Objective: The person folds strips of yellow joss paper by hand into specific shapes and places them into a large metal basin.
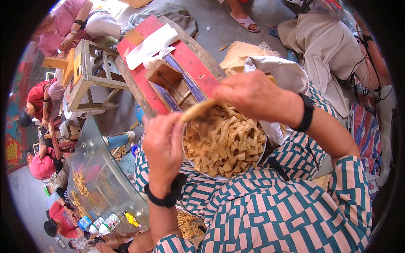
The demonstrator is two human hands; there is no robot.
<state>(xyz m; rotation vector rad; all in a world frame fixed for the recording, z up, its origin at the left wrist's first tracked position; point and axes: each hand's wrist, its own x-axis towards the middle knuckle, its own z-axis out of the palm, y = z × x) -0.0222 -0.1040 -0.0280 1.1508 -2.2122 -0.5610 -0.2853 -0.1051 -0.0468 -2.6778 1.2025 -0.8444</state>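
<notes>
My left hand [164, 148] and my right hand [253, 95] hold a pale tan strip [199, 109] stretched between them, blurred. A white-rimmed round basin [264, 151] sits in my lap below, heaped with many tan, dried-looking pieces [227, 145], several pinched at the middle like bows. What the pieces are made of, I cannot tell. Just beyond my hands stands a red wooden bench [199, 69] with a small wooden block [163, 76] between two blue-purple rails [186, 79]. A white cloth [152, 46] lies at the bench's far end.
To the right, an open whitish sack [278, 68] leans near my knee. On the left stand a glass-topped table [98, 177] with bottles [109, 223] and a wooden stool [91, 79]. Several people sit along the left; a sandalled foot [246, 23] shows at the top.
</notes>
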